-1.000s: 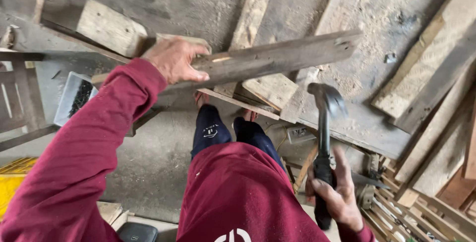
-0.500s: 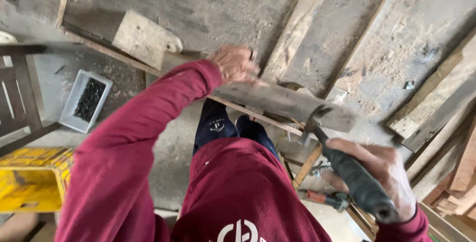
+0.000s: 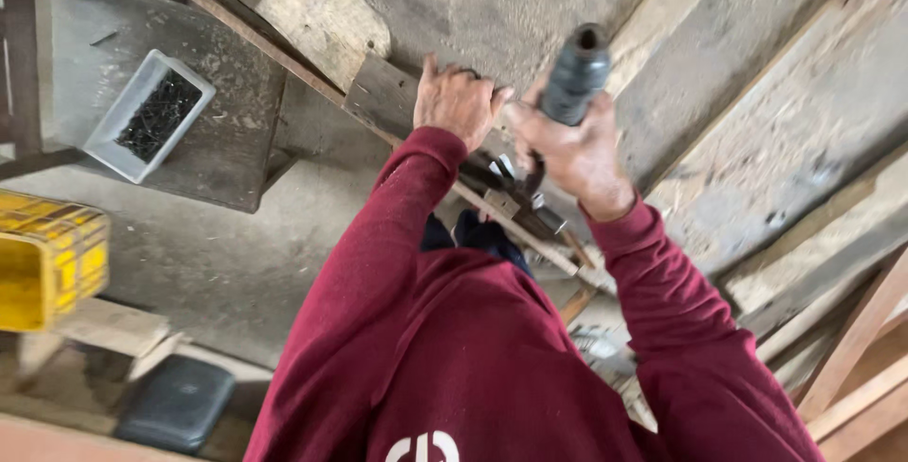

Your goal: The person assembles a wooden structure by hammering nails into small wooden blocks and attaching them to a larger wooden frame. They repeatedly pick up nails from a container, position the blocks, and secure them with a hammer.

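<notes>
Dusty concrete floor (image 3: pixel 236 263), weathered planks (image 3: pixel 757 140) lying across it, yellow crate (image 3: pixel 43 259), dark case (image 3: pixel 175 403)

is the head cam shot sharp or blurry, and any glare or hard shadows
Head view: soft, even daylight, no glare and no hard shadows. The right hand on the dark hammer handle and the left hand on the plank are slightly motion-smeared. The white tray of nails reads fairly crisp. The yellow crate at the frame edge looks soft.

We look down on a dusty grey concrete floor (image 3: pixel 236 263). Pale planks (image 3: pixel 757 74) lie slanted across the upper right. At left we see a yellow crate (image 3: pixel 43 268); a white tray of dark nails (image 3: pixel 149 128) sits upper left.
</notes>
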